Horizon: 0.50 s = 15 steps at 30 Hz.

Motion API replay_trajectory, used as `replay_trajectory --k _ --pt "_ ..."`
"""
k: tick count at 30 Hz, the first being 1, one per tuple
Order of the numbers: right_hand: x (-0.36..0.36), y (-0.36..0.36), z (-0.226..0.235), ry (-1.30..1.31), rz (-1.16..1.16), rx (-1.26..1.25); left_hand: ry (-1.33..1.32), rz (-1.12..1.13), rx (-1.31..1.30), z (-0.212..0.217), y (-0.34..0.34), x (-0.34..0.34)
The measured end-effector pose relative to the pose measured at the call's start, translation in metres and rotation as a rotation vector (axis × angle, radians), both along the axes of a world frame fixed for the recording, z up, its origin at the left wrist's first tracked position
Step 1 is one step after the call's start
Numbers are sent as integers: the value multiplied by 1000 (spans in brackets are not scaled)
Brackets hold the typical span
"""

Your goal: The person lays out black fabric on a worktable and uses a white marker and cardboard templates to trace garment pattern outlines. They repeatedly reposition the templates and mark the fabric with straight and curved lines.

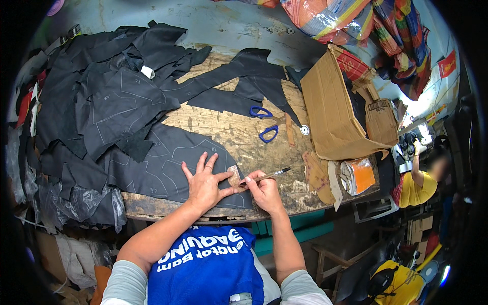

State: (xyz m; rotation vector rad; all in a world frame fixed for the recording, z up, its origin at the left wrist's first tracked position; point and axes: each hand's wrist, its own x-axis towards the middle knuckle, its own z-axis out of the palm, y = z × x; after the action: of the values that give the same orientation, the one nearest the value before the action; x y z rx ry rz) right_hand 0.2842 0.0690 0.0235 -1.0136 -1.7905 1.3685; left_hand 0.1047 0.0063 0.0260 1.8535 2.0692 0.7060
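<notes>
My left hand (204,187) lies with spread fingers on a dark sheet of leather-like material (137,175) marked with pale outlines. Its thumb and forefinger press against a small tan pattern piece (234,177) near the sheet's right edge. In my right hand (263,193) is a slim pen (277,173), gripped between thumb and fingers. The pen slants, its lower end down beside the pattern piece and its dark end up to the right. Whether its point touches the sheet is hidden by my fingers.
Dark sheets (117,96) heap up on the left of the worn wooden table (213,137). Blue-handled scissors (269,122) lie beyond my hands. At right stand a cardboard box (330,101), tan pattern pieces (317,178) and an orange-and-white packet (358,176). People in yellow (419,189) are farther right.
</notes>
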Motion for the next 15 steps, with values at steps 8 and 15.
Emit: replay_trajectory --k 8,15 --pt "-2 0 25 -266 201 278 -18 -32 -73 12 1 -2" --pt "-23 3 26 -326 178 245 -52 17 -90 11 6 1"
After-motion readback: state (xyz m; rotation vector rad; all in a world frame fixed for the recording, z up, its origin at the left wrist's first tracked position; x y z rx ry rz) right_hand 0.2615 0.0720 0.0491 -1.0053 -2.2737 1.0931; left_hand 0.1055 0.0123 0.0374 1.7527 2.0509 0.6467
